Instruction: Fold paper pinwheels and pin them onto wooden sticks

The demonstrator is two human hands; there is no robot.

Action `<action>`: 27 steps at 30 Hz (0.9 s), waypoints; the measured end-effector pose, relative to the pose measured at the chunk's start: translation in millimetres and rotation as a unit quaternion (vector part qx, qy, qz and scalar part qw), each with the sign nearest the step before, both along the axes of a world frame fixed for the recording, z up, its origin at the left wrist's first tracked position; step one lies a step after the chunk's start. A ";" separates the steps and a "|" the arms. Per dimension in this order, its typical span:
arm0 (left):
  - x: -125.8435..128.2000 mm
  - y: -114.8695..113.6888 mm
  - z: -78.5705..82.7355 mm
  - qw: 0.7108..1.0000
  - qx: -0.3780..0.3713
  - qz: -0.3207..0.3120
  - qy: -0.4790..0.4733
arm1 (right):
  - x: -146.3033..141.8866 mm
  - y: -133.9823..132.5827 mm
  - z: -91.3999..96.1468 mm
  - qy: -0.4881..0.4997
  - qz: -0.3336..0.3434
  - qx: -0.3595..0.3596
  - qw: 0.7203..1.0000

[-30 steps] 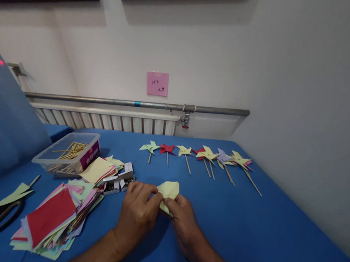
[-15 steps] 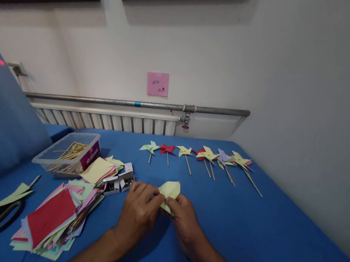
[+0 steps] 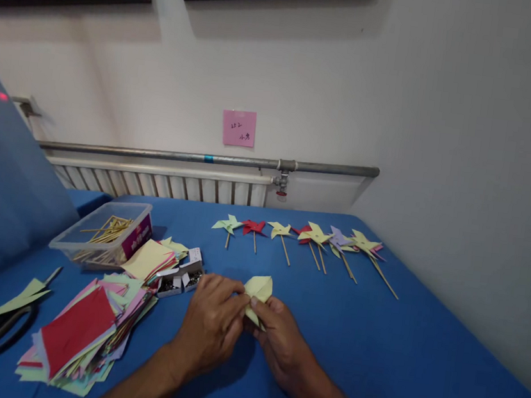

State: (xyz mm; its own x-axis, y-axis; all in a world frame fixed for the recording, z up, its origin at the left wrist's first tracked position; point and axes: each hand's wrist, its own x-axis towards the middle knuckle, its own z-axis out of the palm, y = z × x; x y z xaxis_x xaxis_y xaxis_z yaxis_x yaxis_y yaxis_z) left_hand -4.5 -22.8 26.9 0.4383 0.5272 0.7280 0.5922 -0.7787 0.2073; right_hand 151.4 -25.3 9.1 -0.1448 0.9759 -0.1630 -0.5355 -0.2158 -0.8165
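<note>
Pale yellow paper, folded into a pinwheel shape [image 3: 259, 285], is held between my two hands above the blue table. My right hand [image 3: 284, 340] pinches it from the right, thumb pressed near its centre. From the left, my left hand [image 3: 215, 315] has its fingers closed at the same middle point of the paper. Whether a pin is between the fingertips is too small to make out. Left of my hands stands a small open box of pins [image 3: 181, 279].
Several finished pinwheels [image 3: 314, 234] on sticks lie along the back. A plastic tub [image 3: 138, 235] of sticks, a stack of coloured paper sheets [image 3: 79, 331] and black-handled scissors [image 3: 7, 330] under cut paper are at left.
The folded paper has turned slightly and shifted a little to the right. Both hands keep their pinch on it with small finger movements.
</note>
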 end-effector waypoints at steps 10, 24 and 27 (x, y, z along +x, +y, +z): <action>-3.3 0.4 6.7 0.993 0.044 0.026 0.103 | -0.3 -0.3 2.4 0.002 0.000 0.011 1.000; -3.9 2.2 1.9 0.998 0.030 0.028 0.051 | 6.9 15.9 -14.7 -0.122 -0.058 0.065 0.989; -7.8 4.9 0.8 0.998 -0.006 0.054 -0.031 | 10.3 17.0 -13.9 -0.197 -0.044 0.091 0.975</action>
State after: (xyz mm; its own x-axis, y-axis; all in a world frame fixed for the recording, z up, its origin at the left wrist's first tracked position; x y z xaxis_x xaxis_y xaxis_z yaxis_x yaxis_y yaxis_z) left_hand -12.3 -17.9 27.7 0.3330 0.5778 0.7452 0.6579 -0.7085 0.2553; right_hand 161.8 -8.3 -4.8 -0.0201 0.9997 -0.0122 -0.1830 -0.0156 -0.9830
